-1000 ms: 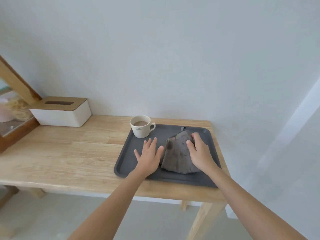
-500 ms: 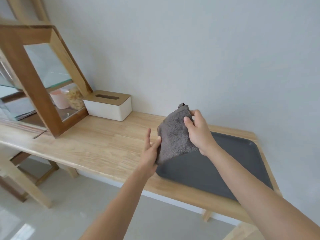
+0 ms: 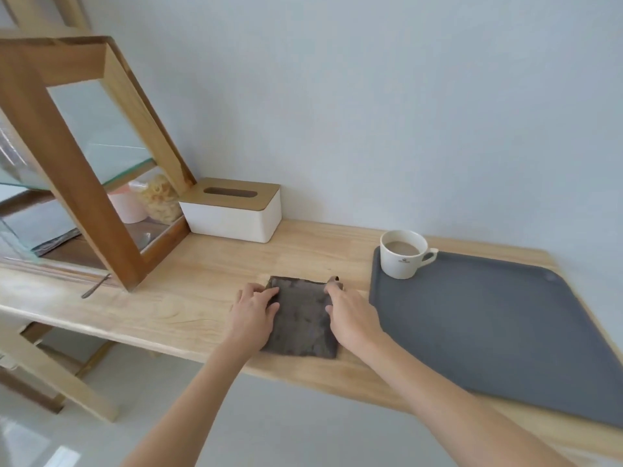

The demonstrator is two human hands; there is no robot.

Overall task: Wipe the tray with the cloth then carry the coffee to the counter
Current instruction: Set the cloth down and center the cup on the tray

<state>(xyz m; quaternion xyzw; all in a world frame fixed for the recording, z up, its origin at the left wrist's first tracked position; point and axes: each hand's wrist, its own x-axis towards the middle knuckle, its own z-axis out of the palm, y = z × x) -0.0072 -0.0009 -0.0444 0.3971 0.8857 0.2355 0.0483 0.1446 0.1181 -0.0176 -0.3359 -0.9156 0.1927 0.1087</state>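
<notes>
The cloth is off the one tray now, flat on the table; left hand and right hand press its edges, fingers spread. One cup.

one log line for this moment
cloth: flat on table, beside tray | hands: left, right on cloth | coffee: on tray

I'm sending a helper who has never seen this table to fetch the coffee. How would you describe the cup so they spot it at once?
Find the dark grey tray at the right end of the long wooden table. The cup stands in the tray's far left corner. It is the only white handled cup there, holding light brown coffee.
</notes>
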